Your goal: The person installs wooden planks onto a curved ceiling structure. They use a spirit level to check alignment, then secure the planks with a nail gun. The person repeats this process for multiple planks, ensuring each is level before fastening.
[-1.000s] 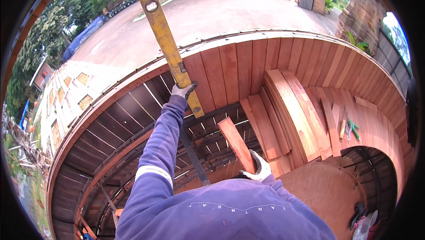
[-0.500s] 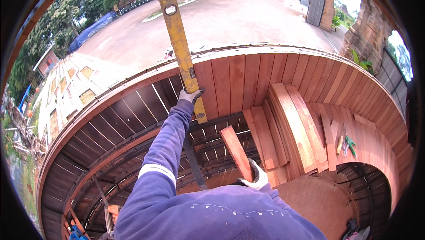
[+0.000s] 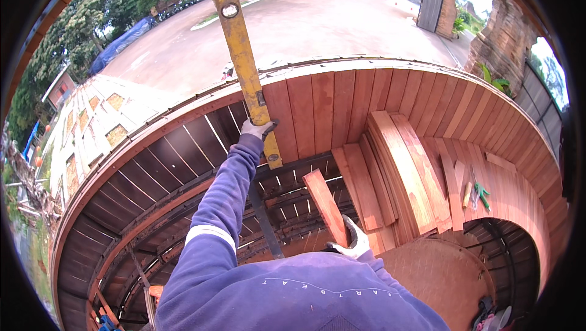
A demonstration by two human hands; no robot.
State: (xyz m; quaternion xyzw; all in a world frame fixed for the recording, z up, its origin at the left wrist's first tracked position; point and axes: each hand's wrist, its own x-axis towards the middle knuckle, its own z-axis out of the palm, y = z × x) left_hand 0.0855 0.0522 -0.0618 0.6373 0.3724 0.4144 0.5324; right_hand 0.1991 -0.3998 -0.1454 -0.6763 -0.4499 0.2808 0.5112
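My left hand (image 3: 259,128), in a pale glove with dark fingertips, is closed round the lower part of a long yellow spirit level (image 3: 243,59). The level stands tilted along the left edge of the fitted reddish wooden boards (image 3: 308,111), its upper end reaching past the curved rim. Lower down, close to my body, my gloved right hand (image 3: 355,240) grips the near end of a short wooden board (image 3: 325,201). That board points up and away over the dark metal frame (image 3: 261,218). Part of the right hand is hidden by the board and my sleeve.
Loose boards (image 3: 400,169) lie stacked right of my right hand. Farther right, green-handled pliers (image 3: 482,195) rest on the boarded curve beside narrow offcuts (image 3: 452,187). Dark slats (image 3: 165,160) with gaps line the left side. Beyond the rim (image 3: 366,62) lies a paved yard (image 3: 317,22).
The view has shifted slightly, so the whole scene sits a little farther left and up. Both hands keep hold of the spirit level and the board.
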